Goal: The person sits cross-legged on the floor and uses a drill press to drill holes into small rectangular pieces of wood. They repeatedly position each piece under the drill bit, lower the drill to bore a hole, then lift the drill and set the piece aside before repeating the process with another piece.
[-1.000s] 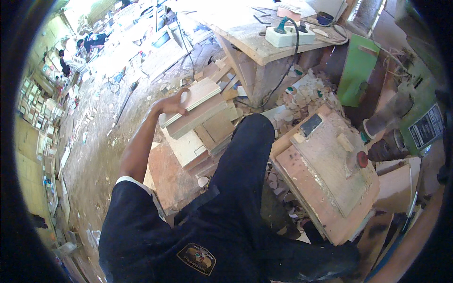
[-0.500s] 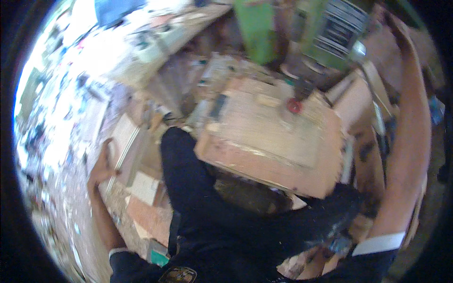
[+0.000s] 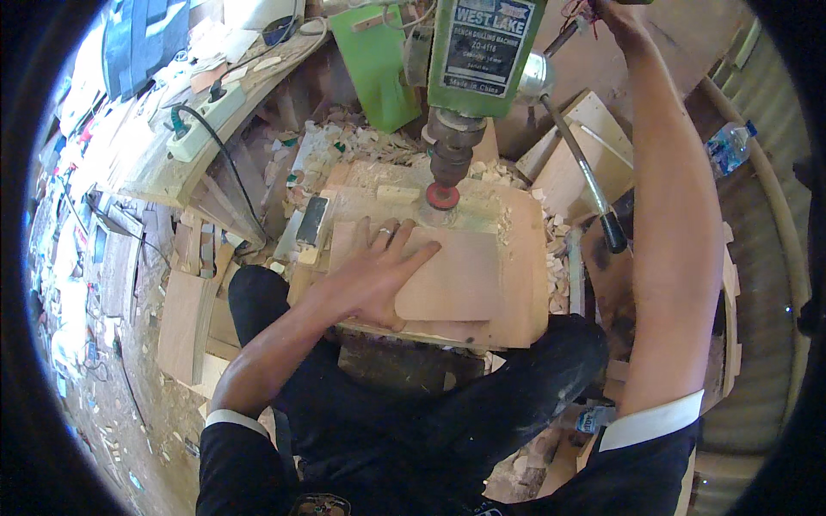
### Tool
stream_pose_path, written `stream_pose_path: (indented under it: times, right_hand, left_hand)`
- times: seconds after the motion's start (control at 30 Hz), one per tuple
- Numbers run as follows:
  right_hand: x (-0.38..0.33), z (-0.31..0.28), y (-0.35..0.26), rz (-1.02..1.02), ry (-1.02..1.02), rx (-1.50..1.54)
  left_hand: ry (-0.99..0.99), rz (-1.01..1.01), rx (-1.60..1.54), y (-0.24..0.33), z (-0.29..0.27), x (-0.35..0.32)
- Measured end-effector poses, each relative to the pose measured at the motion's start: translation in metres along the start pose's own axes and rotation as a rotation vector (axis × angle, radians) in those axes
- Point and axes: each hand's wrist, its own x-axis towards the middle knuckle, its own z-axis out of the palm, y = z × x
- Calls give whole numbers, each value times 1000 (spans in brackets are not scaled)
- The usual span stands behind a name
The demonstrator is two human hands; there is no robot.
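Observation:
My left hand (image 3: pixel 370 279) lies flat, fingers spread, on a thin wooden board (image 3: pixel 456 275), with a ring on one finger. The board rests on the wooden table (image 3: pixel 520 258) of a green bench drill press (image 3: pixel 482 52). A red round cutter (image 3: pixel 442 197) on the spindle stands just past the board's far edge, close to my fingertips. My right arm reaches up at the right. My right hand (image 3: pixel 615 21), partly cut by the picture's top edge, is closed on a feed lever (image 3: pixel 568 39) of the press. Another lever with a black knob (image 3: pixel 611 232) hangs down.
A dark phone-like slab (image 3: pixel 311 221) lies at the table's left edge. Wood chips (image 3: pixel 361 142) pile up behind it. A white power strip (image 3: pixel 202 120) sits on a cluttered bench at upper left, wood offcuts (image 3: pixel 185 318) lie below it, and a water bottle (image 3: pixel 727 146) is far right.
The view has swung to the drill press. My left hand left the wood pieces low at the left and now lies on the board. My right arm has risen to the lever.

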Motion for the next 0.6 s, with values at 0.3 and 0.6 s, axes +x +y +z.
stream_pose_path:
  times: [0.3, 0.6]
  right_hand:
    - [6, 12, -4, -48, 30, -4]
    - [4, 11, -9, -58, 42, -10]
  left_hand:
    - [352, 5, -129, -10, 47, -18]
    - [487, -243, -307, -22, 44, -7]
